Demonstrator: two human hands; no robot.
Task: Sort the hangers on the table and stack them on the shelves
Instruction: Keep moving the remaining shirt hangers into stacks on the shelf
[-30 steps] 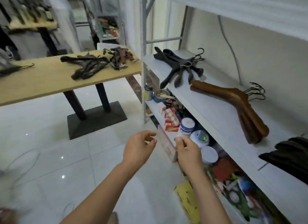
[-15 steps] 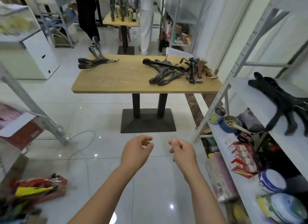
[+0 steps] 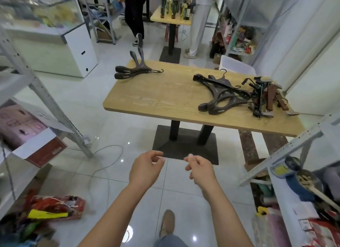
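Hangers [image 3: 220,92] sit in three lots on the desk [image 3: 161,101]; we carry none. Left lot [image 3: 137,70]: a few dark ones nested near the far-left corner, hooks pointing the same way, so probably already grouped. Middle pile [image 3: 218,99]: dark ones fanned and overlapping, unsorted by our read. Right tangle [image 3: 265,97]: clip hangers and brown wood pieces with hooks snagged together, near the desk's right end.

Our left hand [image 3: 145,170] and right hand [image 3: 200,170] hang over the floor [image 3: 103,118], short of the desk. Fingers are loosely curled and hold nothing. We read it as the approach for the next pickup.

Shelf frame [image 3: 261,170] is on our right, beside the desk end, so the carry looks short. Cable [image 3: 110,146] loops on the floor to our left.
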